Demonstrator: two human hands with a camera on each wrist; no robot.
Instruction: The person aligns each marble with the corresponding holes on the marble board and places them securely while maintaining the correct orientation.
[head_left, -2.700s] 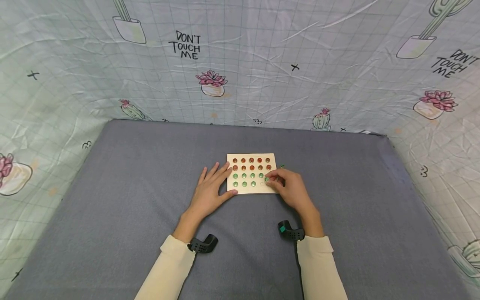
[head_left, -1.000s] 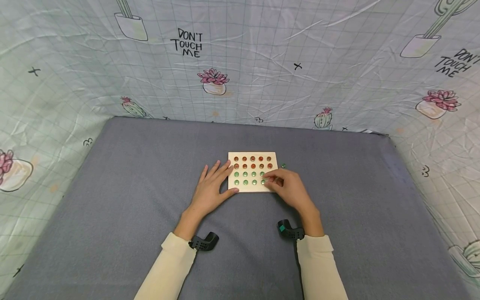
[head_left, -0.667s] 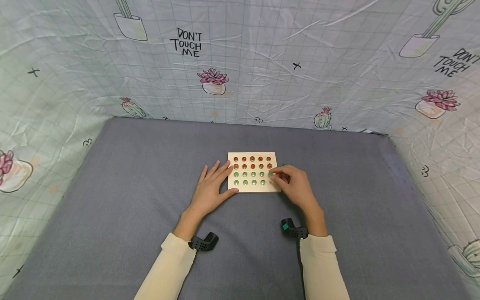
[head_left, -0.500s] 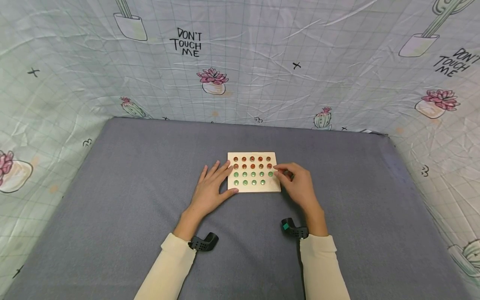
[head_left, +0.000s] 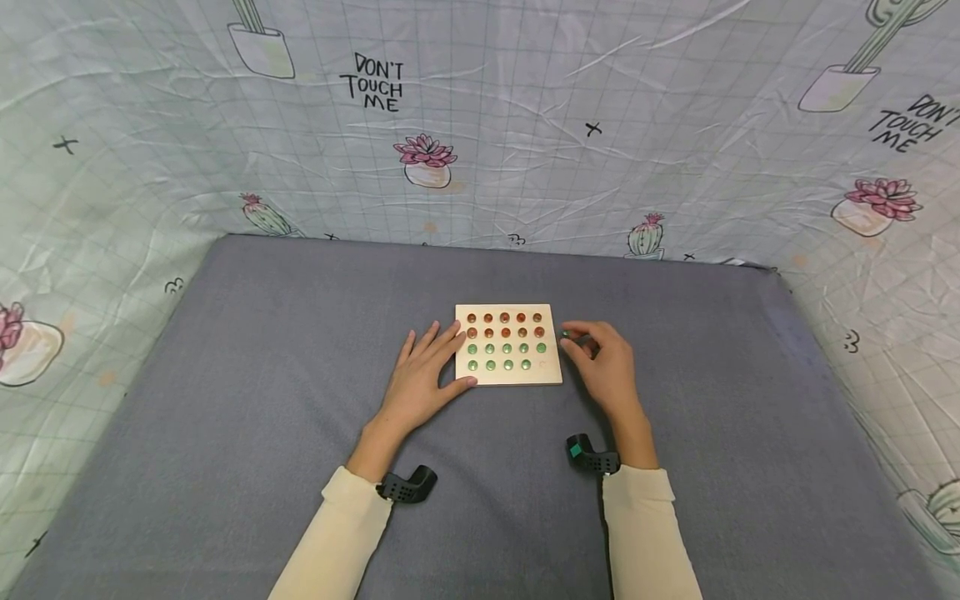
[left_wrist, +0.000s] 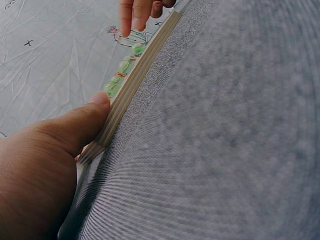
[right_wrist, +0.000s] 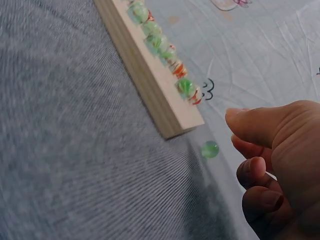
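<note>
A pale wooden board (head_left: 557, 377) lies on the grey cloth, bearing rows of orange-red glass marbles (head_left: 505, 317) at the back and green marbles (head_left: 507, 349) at the front. One hollow at its front right corner holds no marble. My left hand (head_left: 422, 379) rests along the board's left edge, fingers spread; its thumb (left_wrist: 95, 107) touches the near corner. Just off the board's right side, a loose green marble (right_wrist: 210, 149) sits on the cloth. My right hand (head_left: 603, 358) reaches round it, thumb and index finger parted; the right wrist view shows a gap between marble and fingers.
The grey cloth (head_left: 300, 333) covers the tabletop around the board. A printed fabric backdrop (head_left: 510, 167) rises behind it and along both sides. Black camera mounts (head_left: 408, 485) sit on both wrists.
My right hand has left the board and moved right to the loose marble. A green marble now fills the fourth hollow of the front row, bare at first. The left hand stays put.
</note>
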